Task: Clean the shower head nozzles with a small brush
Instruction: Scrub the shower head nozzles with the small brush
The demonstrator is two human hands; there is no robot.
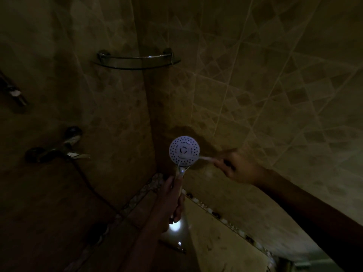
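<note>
Left hand [172,201] grips shower head [184,151]; right hand [238,166] holds brush [206,159] at its rim.

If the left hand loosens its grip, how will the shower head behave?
The shower head is probably top-heavy: its wide face sits above a thin handle. The shiny handle may slip in the left hand. The hose would likely pull it sideways.

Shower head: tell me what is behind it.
Behind the shower head is the tiled wall near the corner, darkened by its shadow. The patch directly behind the disc is covered. The corner shelf hangs higher up. The left hand holds the handle; the right hand holds the brush.
</note>
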